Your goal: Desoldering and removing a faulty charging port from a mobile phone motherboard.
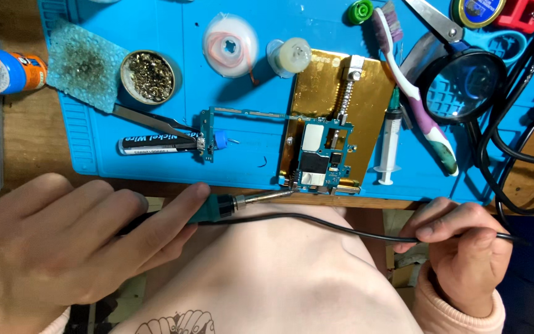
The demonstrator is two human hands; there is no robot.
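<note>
From where I stand, the left hand [75,241] is wrapped around the handle of a soldering iron [242,201], index finger stretched along the grip, with the tip resting at the lower left corner of the blue circuit board [322,156] clamped on the gold holder plate [335,105]. I'd judge the chief risk is a slip: the board sits right at the near edge of the blue work mat [156,93], so a small jerk could drag the hot tip across neighbouring parts or off the mat toward the person's lap. The iron's black cord [341,230] runs across the pink clothing to the right hand [465,253], which pinches it between thumb and fingers; a tug there could pull the tip off its spot. Going left to right among the containers: an orange-and-blue capped bottle [7,71] lies on its side at the mat's edge, contents hidden; a round tin [148,77] holds brass-coloured cleaning wool; a clear round spool case [230,45] holds coiled pinkish-copper braid; a syringe [389,139] lies beside the holder, and I cannot tell whether it is filled; a dark round tin [478,11] at the top right shows only partly.
</note>
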